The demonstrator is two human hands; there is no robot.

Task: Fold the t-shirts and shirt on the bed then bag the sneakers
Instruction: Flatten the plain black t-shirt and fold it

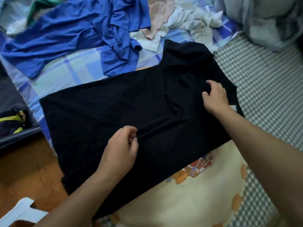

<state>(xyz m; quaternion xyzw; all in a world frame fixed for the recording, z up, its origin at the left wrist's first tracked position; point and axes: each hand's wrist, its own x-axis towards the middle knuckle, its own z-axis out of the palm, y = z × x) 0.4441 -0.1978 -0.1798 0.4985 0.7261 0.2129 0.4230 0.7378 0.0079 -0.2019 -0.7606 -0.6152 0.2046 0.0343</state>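
Note:
A black t-shirt (101,115) lies spread flat across the bed, its collar end toward the right. My left hand (122,145) pinches a ridge of its fabric near the middle of the body. My right hand (214,98) pinches the cloth up by the shoulder and collar, where a sleeve is folded in. Crumpled blue t-shirts (70,35) lie at the back left of the bed. A heap of white and pale pink garments (177,22) sits behind the black t-shirt. No sneakers show clearly.
The bed has a blue checked sheet (65,72), a grey gingham cover (262,76) on the right and a cream printed cloth (188,199) in front. A grey bin (18,133) holding dark items stands at left on the wooden floor (24,171). A grey bundle (270,22) fills the far right.

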